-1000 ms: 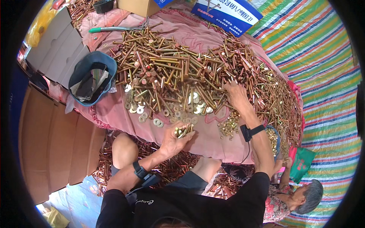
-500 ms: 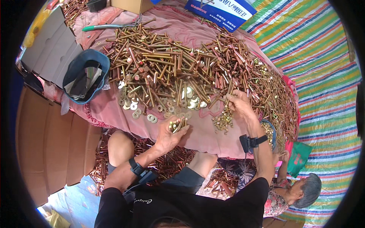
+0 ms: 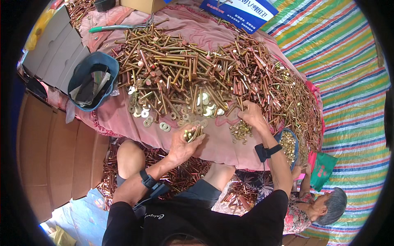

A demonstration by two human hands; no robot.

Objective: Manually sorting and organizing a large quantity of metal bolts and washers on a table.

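My left hand point(image 3: 183, 146) is closed around a bundle of several brass-coloured bolts point(image 3: 193, 133), their ends pointing up between thumb and fingers. At the near edge of the bolt pile point(image 3: 176, 69), my right hand point(image 3: 252, 115) pinches a bolt point(image 3: 240, 103) between thumb and fingertips; the fingers partly cover it. Just below that hand lies a small heap of gold-coloured nuts point(image 3: 241, 130). Flat round washers point(image 3: 164, 126) are scattered on the pink cloth point(image 3: 230, 151) between the left hand and the pile.
A blue tub point(image 3: 76, 102) with dark items stands at left, and a green-handled hand fork point(image 3: 119, 28) lies behind it. A blue-and-white box point(image 3: 246, 14) is at the back. Another bowl of nuts point(image 3: 288, 146) sits beside my right forearm, near another person point(image 3: 305, 213).
My right hand has shifted slightly left and lower, from an upright bolt to one at the pile's edge. My left hand stays in place with its bundle.
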